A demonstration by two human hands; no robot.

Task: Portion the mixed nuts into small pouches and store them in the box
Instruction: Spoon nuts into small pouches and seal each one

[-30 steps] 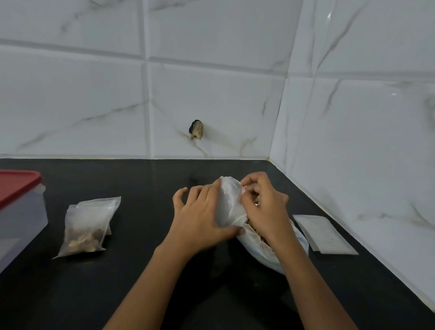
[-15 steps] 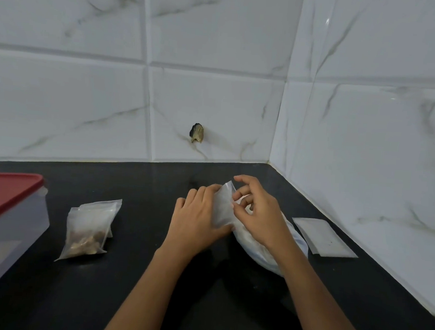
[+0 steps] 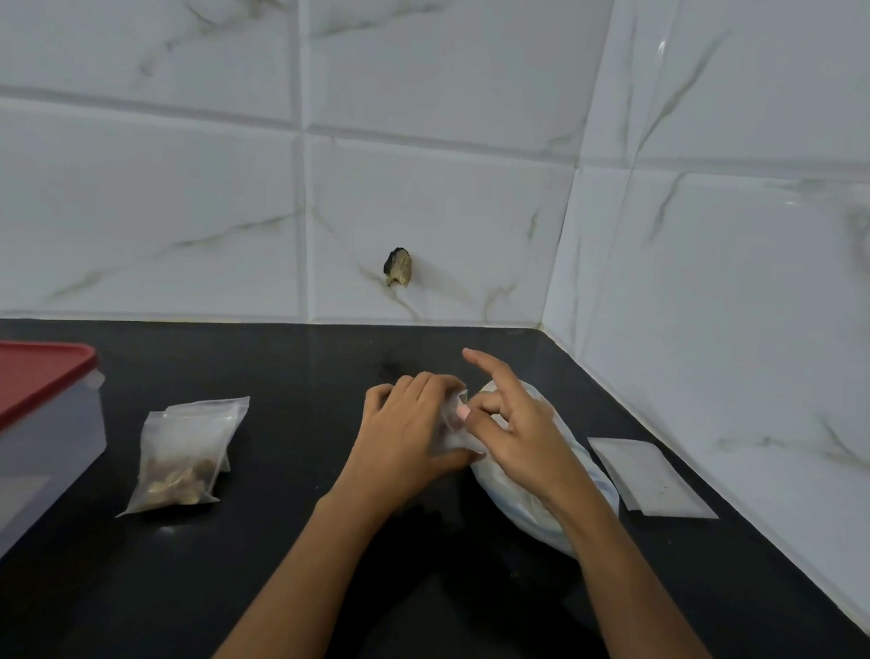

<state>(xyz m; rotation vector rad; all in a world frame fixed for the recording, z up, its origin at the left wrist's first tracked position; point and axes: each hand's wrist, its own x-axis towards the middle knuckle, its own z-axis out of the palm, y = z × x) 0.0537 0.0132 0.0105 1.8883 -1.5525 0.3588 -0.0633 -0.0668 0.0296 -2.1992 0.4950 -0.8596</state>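
Two hands meet at the gathered mouth of the large bag (image 3: 523,513) of nuts. The left hand (image 3: 407,443) has its fingers curled round the crumpled plastic of the neck. The right hand (image 3: 520,438) pinches the same plastic between thumb and a bent finger, with the index finger raised straight and touching nothing. Whether the mouth is parted inside the grip cannot be told, as the fingers cover it.

The large bag lies on the black counter (image 3: 301,587). Its long axis runs from the grip back towards the person and to the right, under the right wrist, and its mouth points away towards the rear wall.

Left of the grip, well apart, a filled pouch (image 3: 184,458) lies flat. Its long axis runs roughly front to back, its closed top is at the far end, and the nuts sit in the near end. Further left, at the frame edge, stands the box (image 3: 25,486), with its red lid (image 3: 12,387) on top.

Right of the grip, just beyond the bag, flat empty pouches (image 3: 652,475) lie near the foot of the side wall (image 3: 761,352). A stretch of dark counter shows between the grip and the filled pouch. Another stretch runs from the grip to the rear tiles (image 3: 431,200).
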